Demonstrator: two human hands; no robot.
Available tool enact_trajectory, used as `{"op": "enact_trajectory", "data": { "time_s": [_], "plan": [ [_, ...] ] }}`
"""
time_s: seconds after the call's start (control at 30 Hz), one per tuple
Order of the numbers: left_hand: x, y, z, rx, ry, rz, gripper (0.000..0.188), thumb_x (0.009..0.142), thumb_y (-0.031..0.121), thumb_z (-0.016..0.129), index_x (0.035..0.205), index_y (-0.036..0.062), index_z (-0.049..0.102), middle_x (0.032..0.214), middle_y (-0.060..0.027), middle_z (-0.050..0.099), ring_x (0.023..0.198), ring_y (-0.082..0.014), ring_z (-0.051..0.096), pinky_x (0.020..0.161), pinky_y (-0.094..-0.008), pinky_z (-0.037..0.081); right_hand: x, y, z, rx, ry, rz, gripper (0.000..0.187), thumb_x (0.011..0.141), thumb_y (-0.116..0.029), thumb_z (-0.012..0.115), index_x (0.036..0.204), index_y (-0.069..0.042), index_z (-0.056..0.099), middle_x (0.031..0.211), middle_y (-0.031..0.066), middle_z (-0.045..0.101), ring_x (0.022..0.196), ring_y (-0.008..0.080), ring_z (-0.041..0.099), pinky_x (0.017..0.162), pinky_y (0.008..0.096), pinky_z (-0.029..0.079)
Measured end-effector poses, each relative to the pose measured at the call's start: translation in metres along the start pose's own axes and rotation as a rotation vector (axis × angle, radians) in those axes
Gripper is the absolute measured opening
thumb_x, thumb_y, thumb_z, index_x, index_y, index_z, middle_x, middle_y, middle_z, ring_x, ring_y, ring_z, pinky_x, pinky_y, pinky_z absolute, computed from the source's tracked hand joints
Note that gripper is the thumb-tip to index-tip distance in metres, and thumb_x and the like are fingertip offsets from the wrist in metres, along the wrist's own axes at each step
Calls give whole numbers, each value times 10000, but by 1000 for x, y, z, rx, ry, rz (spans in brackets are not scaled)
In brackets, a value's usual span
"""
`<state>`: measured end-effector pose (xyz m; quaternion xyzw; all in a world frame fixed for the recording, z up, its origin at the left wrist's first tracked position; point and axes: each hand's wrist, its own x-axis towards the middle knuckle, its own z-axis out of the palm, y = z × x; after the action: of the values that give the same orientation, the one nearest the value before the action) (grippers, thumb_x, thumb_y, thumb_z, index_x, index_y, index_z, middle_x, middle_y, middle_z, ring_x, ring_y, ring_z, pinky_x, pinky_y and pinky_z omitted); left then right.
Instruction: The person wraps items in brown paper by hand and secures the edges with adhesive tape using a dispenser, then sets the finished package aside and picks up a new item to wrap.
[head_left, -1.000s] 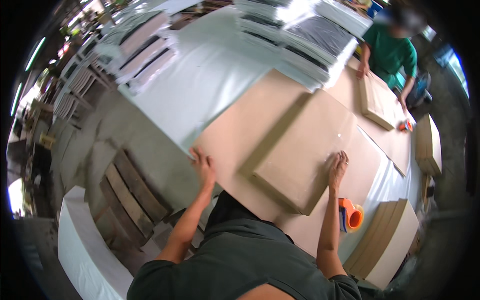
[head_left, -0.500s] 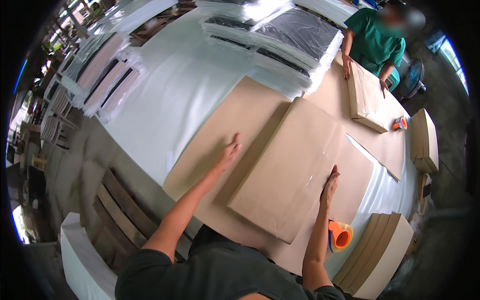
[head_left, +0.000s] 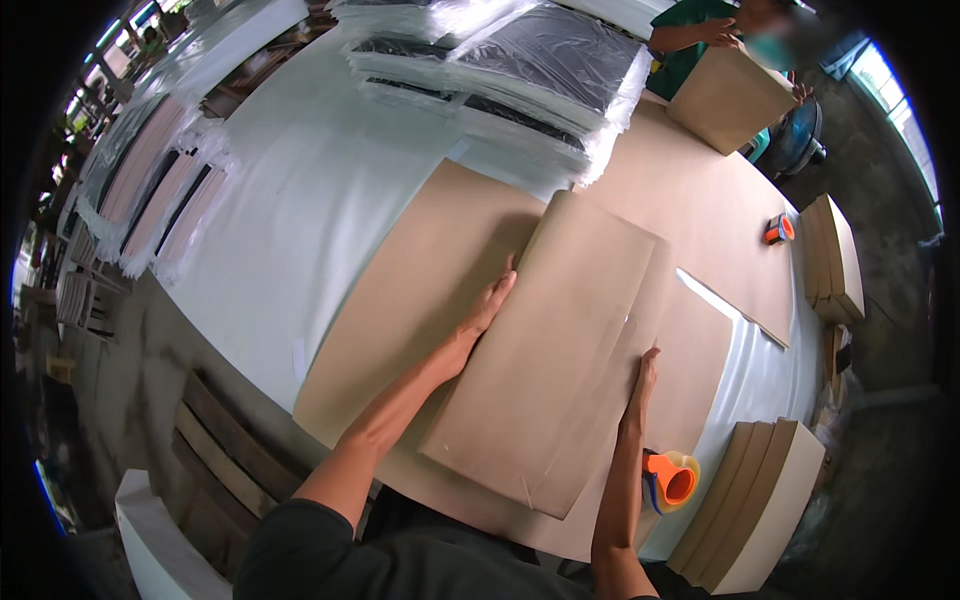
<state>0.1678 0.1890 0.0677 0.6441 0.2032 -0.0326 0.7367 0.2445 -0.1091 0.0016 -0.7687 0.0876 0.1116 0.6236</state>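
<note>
A flat parcel wrapped in brown paper (head_left: 550,350), with clear tape along its right part, rests on a larger brown paper sheet (head_left: 400,270). My left hand (head_left: 490,300) grips its left long edge, thumb up and the other fingers partly hidden. Against the right long edge is my right hand (head_left: 646,380), its fingers mostly out of sight behind the wrist and the parcel side. The parcel is held between the two hands. Beside my right forearm stands an orange tape dispenser (head_left: 672,482) with a roll of tape.
Across the table a person in green lifts another brown parcel (head_left: 738,100), tilted up. A second tape dispenser (head_left: 779,230) lies near them. Brown parcels (head_left: 755,500) stand at the right edge, more (head_left: 832,260) beyond. Plastic-wrapped stacks (head_left: 540,70) occupy the back; wrapped panels (head_left: 165,180) stand left.
My left hand has come right, from above the sheet onto the parcel's left edge. My right hand stays at the right edge. The other person has raised their parcel off the table. The view has shifted.
</note>
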Motion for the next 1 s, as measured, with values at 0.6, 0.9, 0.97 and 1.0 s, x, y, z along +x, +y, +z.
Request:
{"op": "enact_trajectory", "data": {
  "time_s": [0.6, 0.9, 0.97, 1.0],
  "plan": [
    [-172, 20, -78, -261, 364, 909, 860, 875, 685, 462, 1325, -46, 412, 1144, -75, 556, 985, -148, 563, 800, -285, 481, -106, -91, 17, 276, -14, -1019, 566, 894, -505, 585, 1117, 13, 528, 1126, 92, 566, 1011, 190, 540, 914, 366, 414],
    [-193, 64, -74, 213, 370, 1448, 866, 895, 626, 485, 1346, -108, 392, 1325, -212, 477, 1246, -300, 408, 1040, -425, 282, -172, -182, 24, 793, -148, -1174, 814, 878, -633, 498, 1401, -33, 327, 1315, 84, 512, 1092, 228, 566, 956, 377, 452],
    [-201, 76, -83, 592, 398, 1632, 844, 886, 607, 504, 1361, -86, 416, 1411, -263, 402, 1388, -369, 229, 1122, -491, 99, -172, -186, 29, 770, -251, -1242, 770, 894, -610, 490, 1392, -39, 352, 1316, 104, 521, 1127, 255, 558, 985, 405, 417],
    [-203, 83, -82, 696, 385, 1691, 833, 879, 604, 514, 1368, -65, 431, 1441, -268, 382, 1434, -387, 181, 1149, -515, 45, -166, -189, 23, 607, -297, -1335, 739, 905, -602, 468, 1371, -35, 389, 1312, 125, 530, 1151, 273, 550, 1014, 430, 378]
  ]
}}
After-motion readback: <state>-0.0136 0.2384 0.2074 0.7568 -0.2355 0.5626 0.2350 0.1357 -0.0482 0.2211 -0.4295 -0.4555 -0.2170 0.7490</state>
